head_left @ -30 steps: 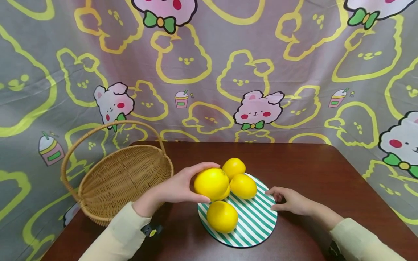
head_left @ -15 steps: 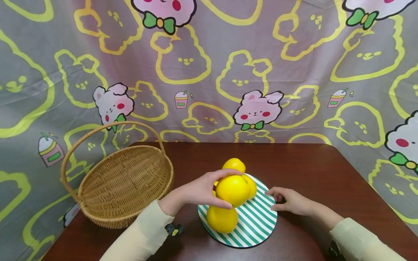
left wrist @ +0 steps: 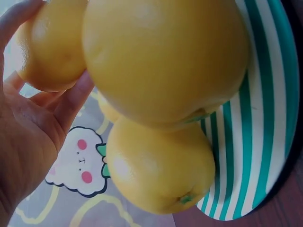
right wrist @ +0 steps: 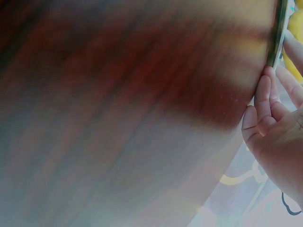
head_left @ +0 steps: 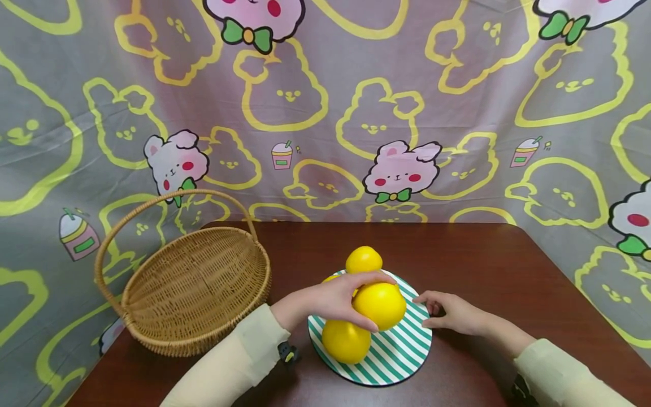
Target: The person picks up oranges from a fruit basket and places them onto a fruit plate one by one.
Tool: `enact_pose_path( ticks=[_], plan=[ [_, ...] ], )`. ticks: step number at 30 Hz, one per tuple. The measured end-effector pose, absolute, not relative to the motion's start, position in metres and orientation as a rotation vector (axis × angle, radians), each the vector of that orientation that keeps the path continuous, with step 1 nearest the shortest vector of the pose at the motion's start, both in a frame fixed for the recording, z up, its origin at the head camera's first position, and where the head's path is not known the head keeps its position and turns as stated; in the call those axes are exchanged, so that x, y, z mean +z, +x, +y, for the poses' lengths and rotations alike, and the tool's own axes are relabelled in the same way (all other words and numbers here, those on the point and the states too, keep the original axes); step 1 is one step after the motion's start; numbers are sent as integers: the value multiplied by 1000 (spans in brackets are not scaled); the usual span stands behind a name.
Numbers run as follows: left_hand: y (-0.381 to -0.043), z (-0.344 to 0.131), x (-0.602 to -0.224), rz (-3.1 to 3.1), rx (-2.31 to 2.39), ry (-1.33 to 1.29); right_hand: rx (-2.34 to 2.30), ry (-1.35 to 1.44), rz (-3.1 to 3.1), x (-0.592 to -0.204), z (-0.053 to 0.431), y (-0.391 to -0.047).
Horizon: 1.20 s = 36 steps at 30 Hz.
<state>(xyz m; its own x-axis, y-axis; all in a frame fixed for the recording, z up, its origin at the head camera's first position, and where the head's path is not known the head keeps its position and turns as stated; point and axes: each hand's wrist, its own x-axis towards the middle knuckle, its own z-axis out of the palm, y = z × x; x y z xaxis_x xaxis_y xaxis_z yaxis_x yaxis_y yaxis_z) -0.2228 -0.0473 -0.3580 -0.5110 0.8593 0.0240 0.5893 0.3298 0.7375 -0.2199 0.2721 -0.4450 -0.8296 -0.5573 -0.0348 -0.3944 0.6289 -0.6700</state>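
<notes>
In the head view, my left hand [head_left: 335, 299] grips a yellow orange [head_left: 380, 307] over the right part of a round plate [head_left: 391, 362] with green and white stripes. Whether this fruit touches the plate is hidden. Another orange [head_left: 346, 342] sits at the plate's front left, below my thumb, and one more orange [head_left: 364, 259] is at the back edge. A sliver of a further orange [head_left: 330, 278] shows behind my hand. The left wrist view has the held orange [left wrist: 57, 47] at upper left. My right hand [head_left: 452, 314] holds the plate's right rim with bent fingers [right wrist: 262, 97].
A wicker basket [head_left: 198, 288] with a tall arched handle stands at the left, with nothing seen inside. Everything sits on a dark brown wooden table [head_left: 483, 254]. A grey curtain [head_left: 315, 73] with cartoon rabbits and yellow outlines hangs behind it.
My left hand has carried the orange rightward and slightly down, from the plate's left side toward its right, covering another orange there. The right hand keeps its place at the rim.
</notes>
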Motion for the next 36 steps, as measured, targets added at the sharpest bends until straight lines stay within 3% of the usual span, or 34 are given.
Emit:
enact_pose_path(
  ticks=[36],
  plan=[
    [-235,-10,-398,2120,569,1447,-993,-759,2604,-442,272,-218]
  ],
)
